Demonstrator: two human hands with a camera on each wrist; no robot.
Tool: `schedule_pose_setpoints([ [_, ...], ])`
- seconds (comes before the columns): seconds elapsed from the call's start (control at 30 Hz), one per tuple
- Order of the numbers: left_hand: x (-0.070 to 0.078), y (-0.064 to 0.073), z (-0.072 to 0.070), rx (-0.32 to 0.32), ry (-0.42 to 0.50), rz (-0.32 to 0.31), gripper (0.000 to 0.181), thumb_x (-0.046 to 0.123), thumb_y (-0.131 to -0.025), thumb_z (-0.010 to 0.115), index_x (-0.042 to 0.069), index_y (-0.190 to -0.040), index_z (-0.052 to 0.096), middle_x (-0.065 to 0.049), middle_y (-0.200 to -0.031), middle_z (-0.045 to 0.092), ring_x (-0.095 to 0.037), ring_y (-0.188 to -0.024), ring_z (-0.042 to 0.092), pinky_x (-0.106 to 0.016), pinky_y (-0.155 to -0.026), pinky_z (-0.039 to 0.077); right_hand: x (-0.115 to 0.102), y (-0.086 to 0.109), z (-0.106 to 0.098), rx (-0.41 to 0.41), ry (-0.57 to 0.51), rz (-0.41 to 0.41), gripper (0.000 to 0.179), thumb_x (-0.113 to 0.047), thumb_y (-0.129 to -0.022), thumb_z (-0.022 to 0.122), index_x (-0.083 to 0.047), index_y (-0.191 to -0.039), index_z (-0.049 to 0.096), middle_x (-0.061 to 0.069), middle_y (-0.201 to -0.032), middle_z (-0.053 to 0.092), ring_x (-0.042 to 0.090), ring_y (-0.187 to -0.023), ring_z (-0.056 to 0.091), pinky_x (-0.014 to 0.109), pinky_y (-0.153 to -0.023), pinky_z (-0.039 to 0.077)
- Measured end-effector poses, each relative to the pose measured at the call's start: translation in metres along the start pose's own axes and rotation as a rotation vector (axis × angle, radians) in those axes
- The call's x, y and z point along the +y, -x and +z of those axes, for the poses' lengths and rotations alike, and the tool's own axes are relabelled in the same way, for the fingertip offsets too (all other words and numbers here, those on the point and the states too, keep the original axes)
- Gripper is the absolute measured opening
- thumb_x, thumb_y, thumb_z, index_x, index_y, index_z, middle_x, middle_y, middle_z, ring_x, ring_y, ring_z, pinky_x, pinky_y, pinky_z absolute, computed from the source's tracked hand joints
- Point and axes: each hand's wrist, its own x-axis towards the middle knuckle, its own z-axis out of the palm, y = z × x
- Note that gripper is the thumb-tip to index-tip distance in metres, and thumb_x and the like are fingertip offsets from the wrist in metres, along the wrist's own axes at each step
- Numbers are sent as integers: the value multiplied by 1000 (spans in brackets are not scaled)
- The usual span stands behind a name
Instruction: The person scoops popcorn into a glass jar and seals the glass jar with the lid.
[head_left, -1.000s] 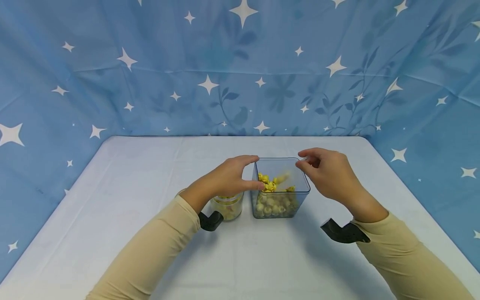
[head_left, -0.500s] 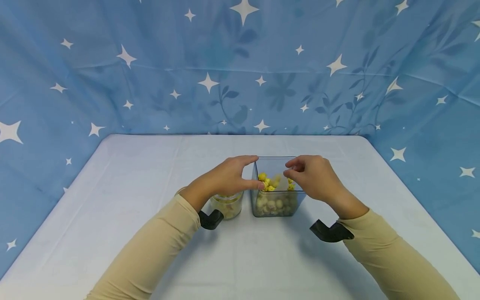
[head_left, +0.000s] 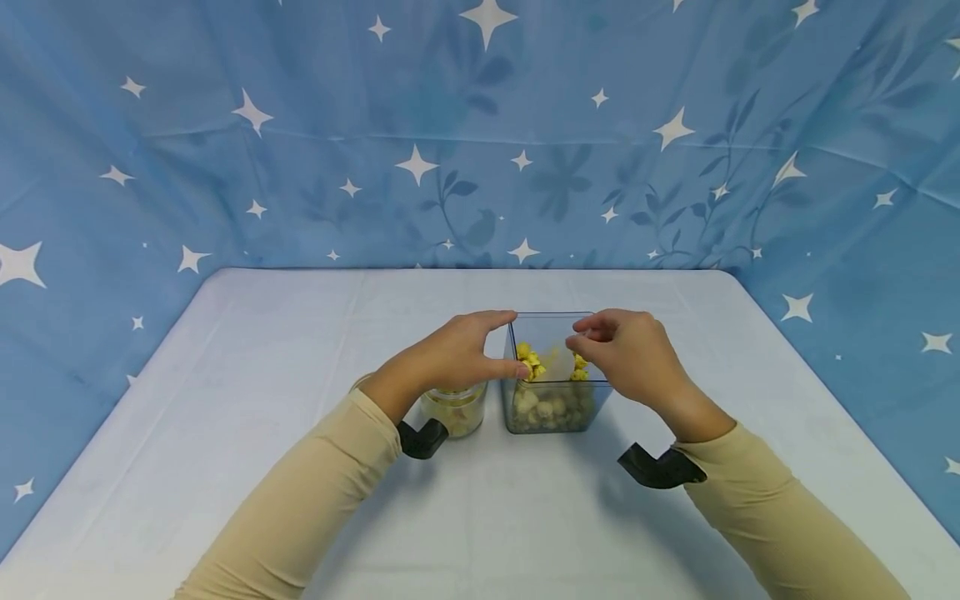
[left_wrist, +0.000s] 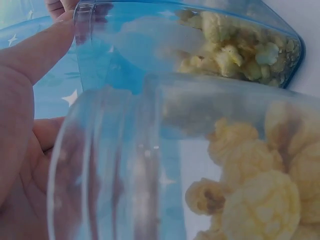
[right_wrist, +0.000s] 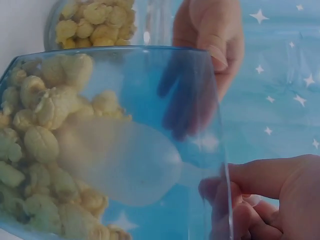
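Note:
A clear, bluish square plastic container (head_left: 562, 383) of yellow popcorn (head_left: 531, 367) stands mid-table. My left hand (head_left: 468, 350) grips its left side, thumb at the near corner of the rim and fingers at the far corner. Over the right rim, my right hand (head_left: 630, 354) pinches the handle of a translucent white spoon (right_wrist: 135, 162). The spoon's bowl is down inside the container, its tip among the popcorn in the right wrist view. Just left of the container stands a clear jar (head_left: 455, 412), also with popcorn inside, partly hidden under my left wrist.
A white cloth covers the table (head_left: 465, 517). Behind it hangs a blue curtain (head_left: 480, 167) with white stars. A black wrist mount (head_left: 422, 439) on my left sleeve sits close to the jar.
My right hand has moved left and slightly down, bringing the spoon into the container, and has hardly moved in the last half second. The left hand stays on the container.

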Motion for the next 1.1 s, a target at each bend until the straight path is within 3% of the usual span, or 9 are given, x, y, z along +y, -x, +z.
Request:
schedule_pose_setpoints([
  [0.23, 1, 1, 0, 2, 3, -5, 88, 51, -90, 72, 13, -158, 32, -5, -160, 34, -23, -146, 31, -43, -115, 31, 4, 0, -7, -6, -37, 48, 24, -18, -96, 69, 1, -109, 73, 13, -91, 73, 26, -80, 69, 37, -62, 51],
  [0.37, 2, 2, 0, 0, 0, -7, 88, 51, -90, 72, 13, -158, 31, -5, -160, 33, -23, -146, 31, -44, -115, 32, 3, -1, -2, 16, 7, -8, 23, -18, -95, 70, 2, -107, 74, 11, -90, 74, 24, -77, 67, 37, -63, 53],
  [0.53, 0, 1, 1, 0, 2, -3, 88, 51, -90, 72, 12, -158, 32, -5, -160, 34, -24, -145, 32, -45, -115, 33, 1, -2, 4, -23, 5, -57, 21, -15, -94, 71, 2, -107, 73, 6, -83, 71, 18, -67, 60, 36, -61, 50],
  [0.87, 0, 0, 1, 5, 11, -7, 88, 51, -90, 72, 13, -158, 32, -5, -159, 35, -23, -145, 33, -44, -114, 33, -2, -4, -2, -99, -37, -9, 23, -14, -96, 69, 2, -111, 72, 6, -86, 71, 19, -69, 58, 35, -61, 49],
  [1.1, -1, -1, 3, 10, 20, -10, 88, 50, -90, 73, 13, -158, 32, -5, -159, 36, -24, -145, 33, -45, -114, 34, 3, -9, -7, -126, -82, 76, 26, -16, -98, 66, 2, -116, 71, 10, -89, 73, 30, -79, 64, 37, -66, 51],
])
